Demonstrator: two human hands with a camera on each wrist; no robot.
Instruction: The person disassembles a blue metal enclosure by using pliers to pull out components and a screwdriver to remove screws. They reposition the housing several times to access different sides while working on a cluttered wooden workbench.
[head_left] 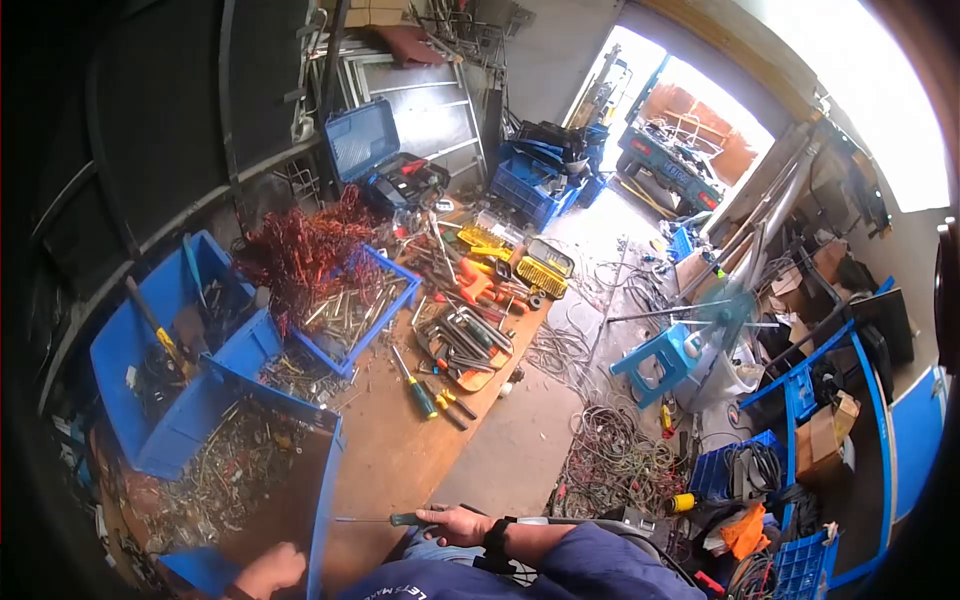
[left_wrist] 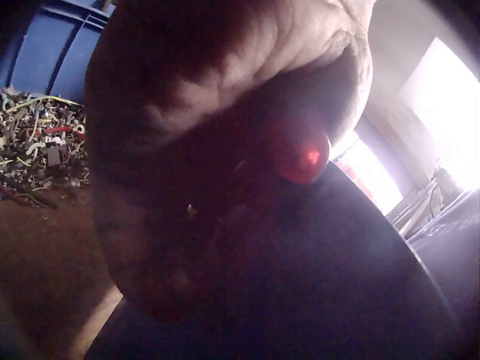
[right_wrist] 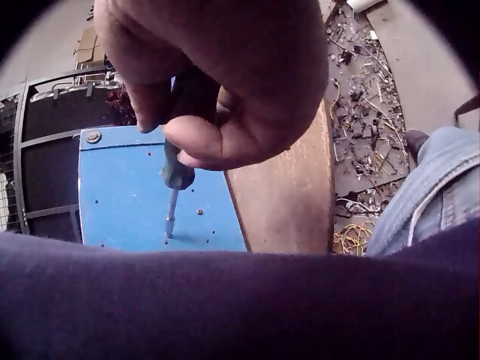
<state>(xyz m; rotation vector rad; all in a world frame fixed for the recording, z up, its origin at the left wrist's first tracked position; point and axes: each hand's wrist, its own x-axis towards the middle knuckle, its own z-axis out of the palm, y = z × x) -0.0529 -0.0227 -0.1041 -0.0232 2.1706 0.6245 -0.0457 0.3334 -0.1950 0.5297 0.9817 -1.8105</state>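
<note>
In the head view my right hand (head_left: pixel 455 524) grips a dark green screwdriver handle (head_left: pixel 408 519), its shaft pointing left to the upright blue panel (head_left: pixel 326 490). The right wrist view shows that hand (right_wrist: pixel 225 82) with its fingers curled round the handle (right_wrist: pixel 178 171); the shaft meets the blue panel (right_wrist: pixel 124 199), which has several small holes. On the panel's other side is my curled left hand (head_left: pixel 272 570). In the left wrist view the left hand (left_wrist: pixel 202 150) is dark, with a shiny red rounded end (left_wrist: pixel 304 157) showing in its curl; the rest is hidden.
Blue bins (head_left: pixel 170 430) with tools and scrap stand on the left. On the wooden table (head_left: pixel 385 455) lie a green-and-yellow screwdriver (head_left: pixel 415 388), pliers (head_left: pixel 458 404) and other tools. Tangled cables (head_left: pixel 620 460) and a blue stool (head_left: pixel 655 362) are on the floor at right.
</note>
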